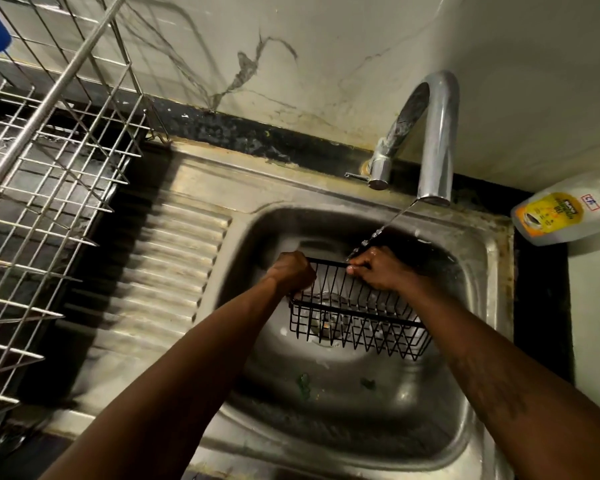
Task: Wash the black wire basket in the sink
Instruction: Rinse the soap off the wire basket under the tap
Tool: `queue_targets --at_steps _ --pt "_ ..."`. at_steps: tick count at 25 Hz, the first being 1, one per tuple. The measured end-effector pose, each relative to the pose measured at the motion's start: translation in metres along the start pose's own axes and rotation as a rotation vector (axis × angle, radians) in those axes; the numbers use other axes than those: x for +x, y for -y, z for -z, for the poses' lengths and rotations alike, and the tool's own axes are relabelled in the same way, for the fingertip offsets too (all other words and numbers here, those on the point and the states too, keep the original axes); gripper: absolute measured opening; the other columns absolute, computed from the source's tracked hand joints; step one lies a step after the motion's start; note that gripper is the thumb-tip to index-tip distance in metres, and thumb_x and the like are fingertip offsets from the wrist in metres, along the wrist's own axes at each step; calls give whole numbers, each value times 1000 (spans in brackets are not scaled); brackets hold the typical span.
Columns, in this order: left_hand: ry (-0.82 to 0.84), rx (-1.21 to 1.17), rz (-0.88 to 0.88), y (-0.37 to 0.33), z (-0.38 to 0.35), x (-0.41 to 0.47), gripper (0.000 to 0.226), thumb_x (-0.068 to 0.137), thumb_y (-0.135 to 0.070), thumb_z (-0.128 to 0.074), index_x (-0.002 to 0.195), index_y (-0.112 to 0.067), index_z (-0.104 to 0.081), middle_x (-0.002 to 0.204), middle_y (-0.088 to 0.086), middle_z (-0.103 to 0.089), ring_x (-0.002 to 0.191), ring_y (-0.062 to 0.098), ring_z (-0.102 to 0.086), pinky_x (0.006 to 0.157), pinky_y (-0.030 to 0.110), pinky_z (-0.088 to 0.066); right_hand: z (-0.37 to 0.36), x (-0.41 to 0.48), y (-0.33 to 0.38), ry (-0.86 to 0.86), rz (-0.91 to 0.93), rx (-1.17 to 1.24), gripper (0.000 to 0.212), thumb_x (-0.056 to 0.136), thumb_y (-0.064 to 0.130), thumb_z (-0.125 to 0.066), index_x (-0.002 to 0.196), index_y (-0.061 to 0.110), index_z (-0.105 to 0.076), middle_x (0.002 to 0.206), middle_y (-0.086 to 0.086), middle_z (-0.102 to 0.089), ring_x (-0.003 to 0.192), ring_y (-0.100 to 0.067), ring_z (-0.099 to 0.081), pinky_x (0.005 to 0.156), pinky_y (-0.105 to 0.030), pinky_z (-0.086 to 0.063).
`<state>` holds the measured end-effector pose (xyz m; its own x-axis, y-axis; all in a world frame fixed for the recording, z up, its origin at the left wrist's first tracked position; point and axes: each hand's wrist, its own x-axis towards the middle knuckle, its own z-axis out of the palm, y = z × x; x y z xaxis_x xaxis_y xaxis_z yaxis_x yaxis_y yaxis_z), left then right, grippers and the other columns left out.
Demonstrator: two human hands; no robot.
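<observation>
Head view: both hands grip basket rim, mid-sink.

Colours and patterns as I see them at the sink.
Wire basket: black, thin parallel bars. Sink: dull grey steel, with a ribbed drainboard. Tap: bright chrome. Wall: off-white, grey-veined. Counter strip: speckled black. Bottle: clear, yellow label. Dish rack: silver grid.
</observation>
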<state>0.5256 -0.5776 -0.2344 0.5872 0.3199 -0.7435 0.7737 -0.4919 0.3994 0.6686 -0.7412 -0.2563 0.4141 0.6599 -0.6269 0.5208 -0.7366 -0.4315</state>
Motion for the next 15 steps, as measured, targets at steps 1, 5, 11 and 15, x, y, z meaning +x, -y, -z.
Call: queue_targets --at_steps 1,5,11,15 --pt "-10 -15 5 1 -1 -2 13 96 -18 -52 94 -9 -62 83 7 -62 74 19 -62 61 25 -50 -6 5 14 -12 33 5 24 99 32 -62 118 22 -74 116 6 -70 116 -19 -55 105 -33 -38" --pt "-93 -63 30 9 9 -8 12 96 -13 -53 87 -11 -61 75 5 -59 66 16 -60 52 22 -45 -15 32 67 -61 112 86 20 100 23 -60 104 14 -78 106 -6 -74 103 -20 -64 96 -32 -44" --pt "-69 -1 84 34 25 -16 23 99 -13 -50 111 -1 -65 71 -2 -53 78 18 -61 54 20 -44 7 16 7 75 49 20 31 99 28 -62 129 24 -67 129 -2 -66 115 -17 -60 100 -28 -42" --pt "-75 16 49 32 25 -19 16 98 -14 -52 102 -9 -67 74 -1 -52 67 14 -54 49 20 -37 12 4 -30 50 -35 -17 30 97 26 -66 127 23 -69 124 6 -63 111 -13 -57 97 -23 -38"
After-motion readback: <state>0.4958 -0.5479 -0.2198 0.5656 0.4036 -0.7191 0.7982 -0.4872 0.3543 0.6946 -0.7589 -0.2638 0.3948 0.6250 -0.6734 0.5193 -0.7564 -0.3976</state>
